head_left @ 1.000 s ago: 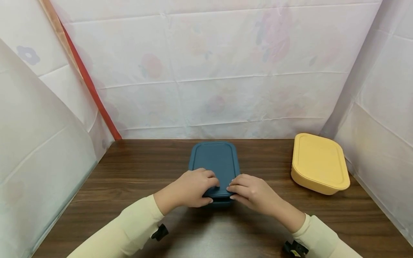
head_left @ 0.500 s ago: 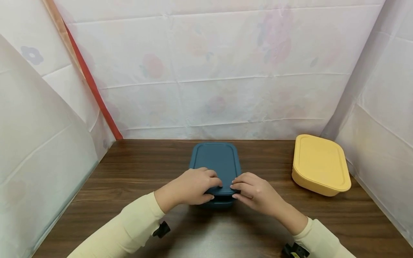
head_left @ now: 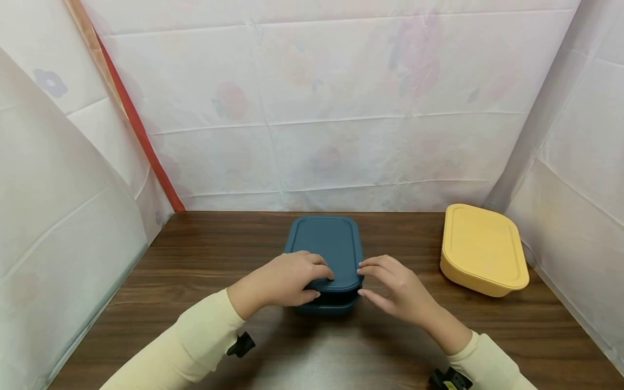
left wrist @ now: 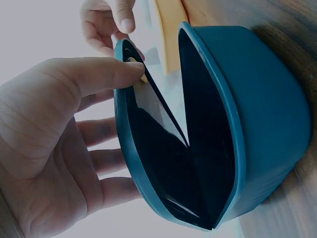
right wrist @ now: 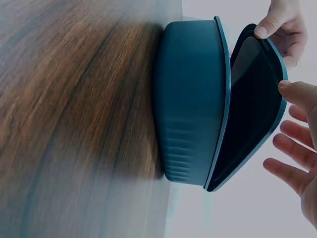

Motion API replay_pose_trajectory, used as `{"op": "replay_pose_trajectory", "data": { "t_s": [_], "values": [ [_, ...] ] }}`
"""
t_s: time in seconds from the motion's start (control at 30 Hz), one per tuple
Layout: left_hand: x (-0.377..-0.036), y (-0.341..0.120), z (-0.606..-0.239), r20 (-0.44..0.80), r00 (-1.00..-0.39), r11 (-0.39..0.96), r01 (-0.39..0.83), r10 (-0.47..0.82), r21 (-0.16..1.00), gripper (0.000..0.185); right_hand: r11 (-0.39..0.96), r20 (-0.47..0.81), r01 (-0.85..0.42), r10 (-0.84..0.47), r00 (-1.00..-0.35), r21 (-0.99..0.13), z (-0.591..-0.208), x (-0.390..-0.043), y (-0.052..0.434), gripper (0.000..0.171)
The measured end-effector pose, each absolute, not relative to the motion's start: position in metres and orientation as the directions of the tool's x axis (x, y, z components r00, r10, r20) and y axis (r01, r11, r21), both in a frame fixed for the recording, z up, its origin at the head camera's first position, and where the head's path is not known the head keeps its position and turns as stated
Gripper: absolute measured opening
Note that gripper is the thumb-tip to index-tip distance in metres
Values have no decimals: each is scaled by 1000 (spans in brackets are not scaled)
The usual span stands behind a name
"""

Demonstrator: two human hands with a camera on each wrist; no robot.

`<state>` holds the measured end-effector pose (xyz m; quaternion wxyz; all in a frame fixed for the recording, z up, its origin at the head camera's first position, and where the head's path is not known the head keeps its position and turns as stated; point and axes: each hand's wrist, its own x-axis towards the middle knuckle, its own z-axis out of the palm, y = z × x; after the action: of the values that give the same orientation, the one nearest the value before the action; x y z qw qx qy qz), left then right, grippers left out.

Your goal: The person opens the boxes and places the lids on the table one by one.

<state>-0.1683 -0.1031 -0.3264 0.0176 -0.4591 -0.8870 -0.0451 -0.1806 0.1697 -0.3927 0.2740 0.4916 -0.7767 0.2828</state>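
A dark blue food container (right wrist: 190,104) stands on the table, with its lid (head_left: 325,249) tilted up at the near end and still meeting the rim at the far end. My left hand (head_left: 285,279) pinches the raised edge of the lid, its thumb (left wrist: 116,73) on the underside and its fingers over the top. My right hand (head_left: 397,287) is at the lid's right near corner. In the right wrist view its thumb tip (right wrist: 286,84) touches the lid's edge, while the other fingers stand spread off it. The inside of the container looks dark.
A yellow lidded container (head_left: 482,246) sits at the right of the brown wooden table (head_left: 219,249). Pale patterned cloth (head_left: 312,108) hangs behind and at both sides, with a red strip (head_left: 141,132) at the left.
The near end of the lid has risen, widening the gap below it. My right hand has loosened from the lid and drawn slightly right; my left hand keeps its pinch.
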Motion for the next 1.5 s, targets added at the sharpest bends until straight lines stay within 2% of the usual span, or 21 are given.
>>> {"op": "replay_pose_trajectory", "data": {
  "t_s": [0.17, 0.47, 0.87, 1.23, 1.5],
  "values": [
    [-170, -106, -325, 92, -554, 547, 832, 828, 92, 32, 383, 697, -902, -592, -405, -199, -393, -180, 173, 31],
    [-172, -113, -318, 121, -526, 509, 848, 842, 148, 30, 409, 695, -888, -577, -430, -210, -392, -181, 177, 38],
    [-168, -120, -304, 146, -608, 607, 793, 780, 54, 32, 460, 642, -851, -579, -503, -252, -396, -180, 179, 40],
    [-168, -129, -296, 158, -626, 614, 780, 764, 121, 32, 487, 615, -827, -570, -544, -281, -404, -182, 176, 40],
    [-170, -136, -294, 190, -633, 609, 774, 750, 175, 31, 492, 603, -793, -525, -600, -360, -410, -183, 173, 38]
  ]
}}
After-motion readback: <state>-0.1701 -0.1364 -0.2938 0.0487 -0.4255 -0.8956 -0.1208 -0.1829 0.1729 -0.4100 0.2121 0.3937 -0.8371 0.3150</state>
